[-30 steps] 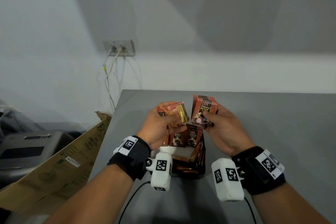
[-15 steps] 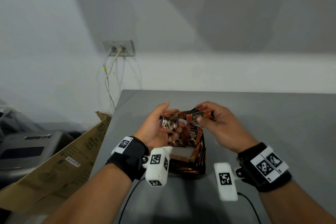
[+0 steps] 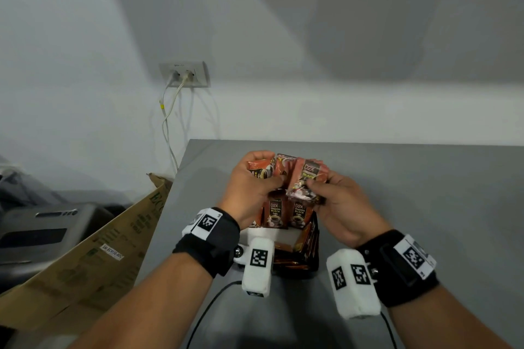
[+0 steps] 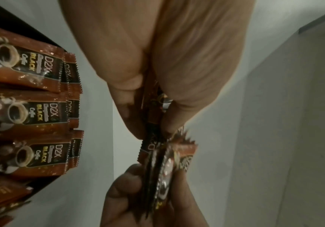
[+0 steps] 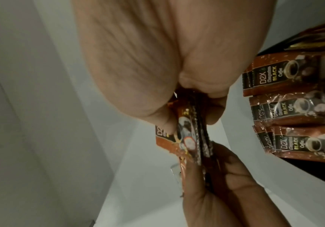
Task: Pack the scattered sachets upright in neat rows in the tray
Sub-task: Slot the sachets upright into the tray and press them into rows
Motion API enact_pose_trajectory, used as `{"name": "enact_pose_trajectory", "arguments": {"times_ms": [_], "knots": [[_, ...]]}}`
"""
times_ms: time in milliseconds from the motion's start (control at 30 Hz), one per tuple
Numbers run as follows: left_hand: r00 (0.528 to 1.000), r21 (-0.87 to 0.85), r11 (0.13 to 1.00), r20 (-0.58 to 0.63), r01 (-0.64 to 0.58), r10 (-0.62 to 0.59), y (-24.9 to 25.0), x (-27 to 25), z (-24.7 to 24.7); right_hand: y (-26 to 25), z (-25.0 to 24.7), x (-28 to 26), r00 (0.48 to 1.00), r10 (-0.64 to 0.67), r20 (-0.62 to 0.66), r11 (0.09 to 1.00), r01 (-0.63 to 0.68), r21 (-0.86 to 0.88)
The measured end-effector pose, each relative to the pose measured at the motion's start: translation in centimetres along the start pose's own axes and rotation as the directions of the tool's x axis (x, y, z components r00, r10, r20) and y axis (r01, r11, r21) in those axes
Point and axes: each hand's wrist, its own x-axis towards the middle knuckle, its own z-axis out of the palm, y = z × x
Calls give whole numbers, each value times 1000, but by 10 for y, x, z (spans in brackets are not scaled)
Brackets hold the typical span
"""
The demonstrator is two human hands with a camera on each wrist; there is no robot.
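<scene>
Both hands hold a bunch of orange-brown coffee sachets (image 3: 286, 173) together above the black tray (image 3: 312, 259). My left hand (image 3: 255, 178) grips the left side of the bunch; my right hand (image 3: 326, 193) pinches its right side, with a D2X sachet (image 3: 310, 171) facing me. In the left wrist view the held sachets (image 4: 165, 161) show edge-on between thumb and fingers. In the right wrist view the held sachets (image 5: 188, 138) appear edge-on too. Upright sachets (image 3: 286, 214) stand in rows in the tray, with other upright sachets (image 4: 31, 110) and more upright sachets (image 5: 293, 110) seen close by.
The tray sits near the left front of a grey table (image 3: 411, 193). A cardboard box (image 3: 93, 249) leans off the table's left edge. A wall socket (image 3: 184, 74) with white cables is behind. Thin black cables (image 3: 209, 309) run from the wrist cameras.
The two hands came together from holding separate bunches a second ago; the sachets tipped flat, then rose upright again, now merged in one bunch above the tray.
</scene>
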Motion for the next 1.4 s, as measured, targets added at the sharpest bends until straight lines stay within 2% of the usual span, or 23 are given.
{"name": "enact_pose_trajectory", "arguments": {"times_ms": [133,233,300,367,433,533,667,733,867,933,1100,1267,1400], "knots": [[999,-20,1000,29,23,-22,2,-2,1,3,5,1,998,7,-58,998,-10,-54],[997,-70,997,74,27,-21,1,-4,1,5,8,1,997,5,-81,1000,-4,11],[999,-125,992,38,15,-11,0,-4,2,8,10,1,997,34,-69,998,-31,46],[1000,-170,985,-20,0,-3,2,-3,0,11,11,-2,997,71,-39,997,-72,-13],[998,-109,994,-55,-24,18,7,0,-6,7,8,-6,996,64,-61,993,-69,-99],[998,77,996,-11,-55,56,16,2,-16,-6,-2,-7,993,-10,-117,976,-15,-216],[988,216,975,155,-53,19,17,3,-13,-14,0,-1,1000,14,12,905,-8,-425],[988,193,981,151,-35,5,15,4,-8,-10,5,0,997,34,66,885,1,-466],[988,-103,987,101,124,-114,15,0,-8,-4,3,1,998,-60,-23,917,46,-395],[984,-154,975,96,161,-147,13,0,-13,-5,-1,0,996,-66,-52,953,48,-301],[997,73,995,19,71,-73,9,2,-18,-11,-10,-3,994,-28,-106,995,18,-97],[999,180,984,-50,-10,19,8,4,-21,-11,-16,-5,992,-47,-114,993,34,-112],[998,133,991,-46,-33,40,6,4,-23,-9,-14,-8,994,-71,-78,986,58,-158]]}}
